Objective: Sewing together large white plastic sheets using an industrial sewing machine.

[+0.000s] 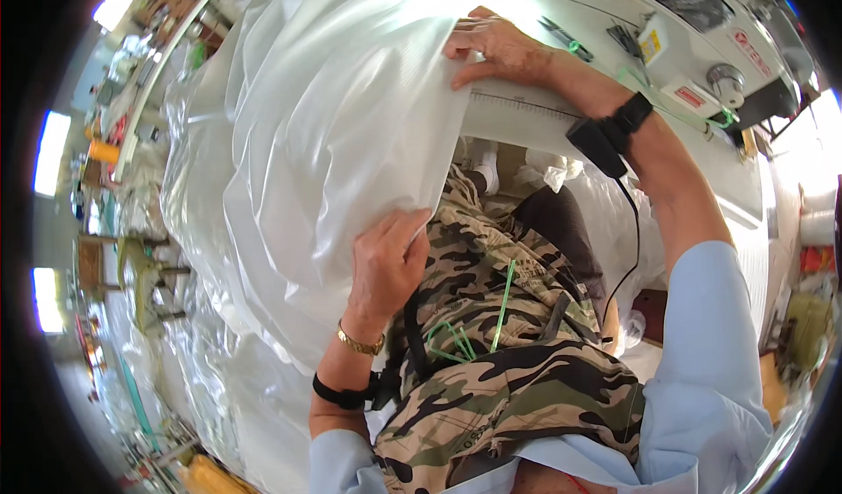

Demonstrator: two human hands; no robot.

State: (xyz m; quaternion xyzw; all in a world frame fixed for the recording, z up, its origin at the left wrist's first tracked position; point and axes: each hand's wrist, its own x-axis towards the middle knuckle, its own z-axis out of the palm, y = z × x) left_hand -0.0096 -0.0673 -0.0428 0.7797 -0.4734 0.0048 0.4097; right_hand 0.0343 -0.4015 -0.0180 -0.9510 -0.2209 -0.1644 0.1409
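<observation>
A large sheet of glossy white plastic-like fabric spreads in folds over the sewing table and down across the left side of my lap. Its right edge runs from the bright lamp area toward me. My left hand is closed on this edge near my lap, the thumb and fingers pinching it. Farther up, my right hand rests over the same edge by the sewing machine, fingers and thumb apart. Glare washes out the machine's needle area, just beyond the right hand.
Thread snips with a green part lie on the table right of my right hand. A printed ruler scale runs along the table's near edge. Green strips lie on my camouflage apron. Clear plastic heaps at the left.
</observation>
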